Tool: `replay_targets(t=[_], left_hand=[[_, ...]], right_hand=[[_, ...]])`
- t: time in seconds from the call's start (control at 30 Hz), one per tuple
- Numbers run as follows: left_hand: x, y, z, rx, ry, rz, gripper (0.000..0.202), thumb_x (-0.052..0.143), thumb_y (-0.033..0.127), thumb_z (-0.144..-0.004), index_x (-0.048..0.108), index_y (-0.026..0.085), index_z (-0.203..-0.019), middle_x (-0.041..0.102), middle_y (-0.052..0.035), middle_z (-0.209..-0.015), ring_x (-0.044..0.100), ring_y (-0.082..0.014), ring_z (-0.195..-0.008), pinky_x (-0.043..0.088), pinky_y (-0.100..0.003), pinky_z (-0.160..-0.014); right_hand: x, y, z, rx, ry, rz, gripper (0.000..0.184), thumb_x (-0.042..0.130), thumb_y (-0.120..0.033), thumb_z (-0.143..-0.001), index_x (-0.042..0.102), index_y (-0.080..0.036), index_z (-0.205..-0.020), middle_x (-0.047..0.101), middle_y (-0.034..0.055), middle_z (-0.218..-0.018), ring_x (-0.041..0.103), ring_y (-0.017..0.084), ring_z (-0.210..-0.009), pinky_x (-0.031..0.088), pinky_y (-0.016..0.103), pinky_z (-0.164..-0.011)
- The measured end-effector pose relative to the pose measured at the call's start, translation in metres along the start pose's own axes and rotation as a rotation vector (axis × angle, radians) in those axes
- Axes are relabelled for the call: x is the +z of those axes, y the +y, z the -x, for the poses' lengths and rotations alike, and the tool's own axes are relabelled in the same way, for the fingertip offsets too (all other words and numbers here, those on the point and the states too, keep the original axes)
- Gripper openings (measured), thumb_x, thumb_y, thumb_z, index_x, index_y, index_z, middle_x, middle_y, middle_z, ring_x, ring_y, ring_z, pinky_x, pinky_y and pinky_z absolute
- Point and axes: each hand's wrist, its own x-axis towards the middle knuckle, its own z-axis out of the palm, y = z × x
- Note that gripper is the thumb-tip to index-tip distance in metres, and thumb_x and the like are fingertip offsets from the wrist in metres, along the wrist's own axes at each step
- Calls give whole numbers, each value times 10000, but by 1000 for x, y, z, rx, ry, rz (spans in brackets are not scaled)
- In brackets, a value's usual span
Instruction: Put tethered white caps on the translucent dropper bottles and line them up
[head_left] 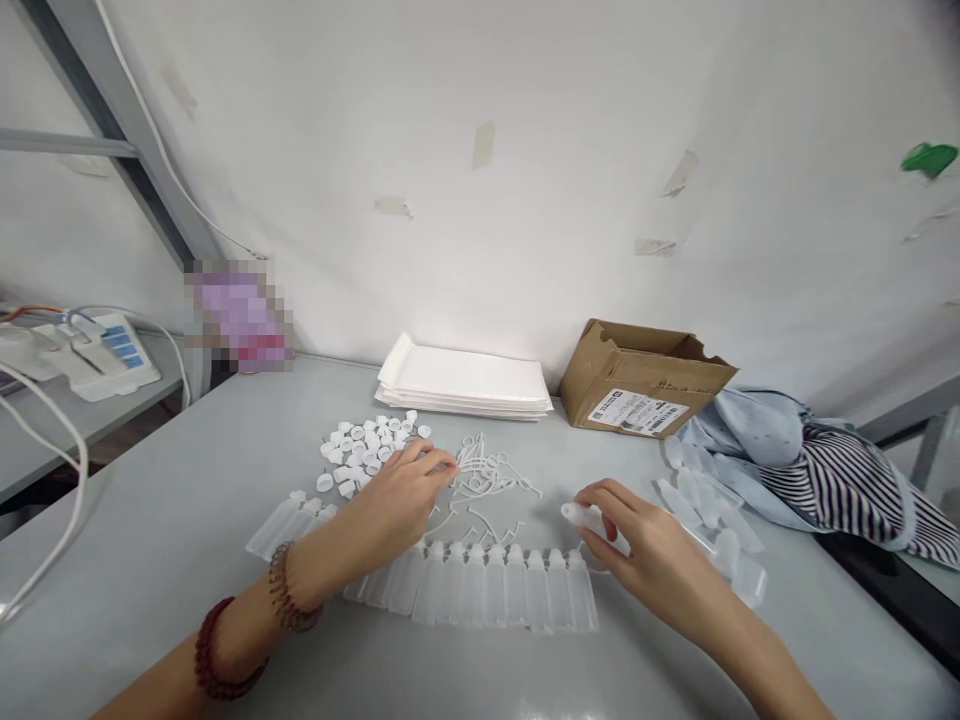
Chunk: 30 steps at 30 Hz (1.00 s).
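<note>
My left hand (401,495) reaches over the grey table (187,450), its fingertips pinched at the edge of a tangle of thin clear plastic rings (487,485). What sits between the fingers is too small to name. My right hand (645,560) is wrapped round a small clear plastic bottle (581,515), held tilted with its neck pointing left. A row of several clear bottles (487,585) lies side by side just in front of both hands. A pile of small white caps (367,448) lies beyond my left hand.
More loose clear bottles (709,515) lie to the right. An open cardboard box (641,380) and a stack of white envelopes (465,385) stand by the wall. Light blue and striped cloth (825,465) covers the right edge. A white device with cables (90,355) sits left.
</note>
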Motion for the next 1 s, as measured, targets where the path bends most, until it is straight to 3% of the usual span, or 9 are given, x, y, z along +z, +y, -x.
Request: replay_targets(t=[0.13,0.27,0.43,0.53,0.63,0.73,0.87,1.0], left_hand=[[-7,0,2,-14,71,37,442,347,-42,-814,600,153,-1119,612,-99,-1154,482,-260,-1068,462,-421,-896],[-13,-4,3,-103,226,164,255,402,155,-912,638,174,-1007,647,-83,-1080,518,-254,-1057,467,-420,-897],[-23,1,1,-316,369,281,199,480,280,-879,649,197,-815,693,-48,-880,619,-217,-830,504,-311,-633],[-25,10,0,-388,390,375,177,520,285,-862,638,209,-753,698,-16,-809,639,-185,-752,516,-290,-640],[-22,19,0,-443,373,610,122,582,304,-831,645,214,-777,698,-5,-804,658,-184,-780,544,-301,-712],[-15,28,1,-412,383,768,99,608,295,-821,638,212,-865,694,-16,-862,659,-188,-852,555,-326,-791],[-10,38,2,-364,426,855,233,611,261,-825,577,226,-1053,685,-8,-864,656,-175,-867,556,-333,-835],[-12,42,2,-372,472,871,273,630,251,-817,563,235,-1081,690,0,-848,661,-170,-858,562,-318,-826]], right_hand=[[2,1,0,-10,1,8,148,421,-212,-926,532,-214,-1024,634,55,-1020,653,169,-595,511,329,-562],[2,2,1,-18,37,-10,134,420,-225,-931,520,-213,-1020,633,66,-1027,641,157,-574,507,322,-553],[2,1,0,-44,89,-22,127,425,-249,-933,525,-213,-1003,644,69,-984,625,147,-556,472,285,-493],[2,-5,0,-73,149,-26,129,429,-261,-935,538,-214,-987,651,60,-908,621,146,-558,463,265,-482],[3,-12,1,-126,211,-53,137,434,-260,-938,544,-206,-999,643,61,-860,629,151,-587,465,251,-480],[7,-20,3,-192,252,-113,131,459,-230,-935,531,-194,-1038,639,75,-894,644,162,-675,501,257,-546],[13,-25,6,-259,291,-136,162,498,-194,-923,513,-190,-1084,642,90,-947,650,181,-760,521,274,-600],[14,-28,8,-284,343,-134,195,510,-187,-917,509,-195,-1112,646,96,-944,647,186,-763,532,287,-616]])
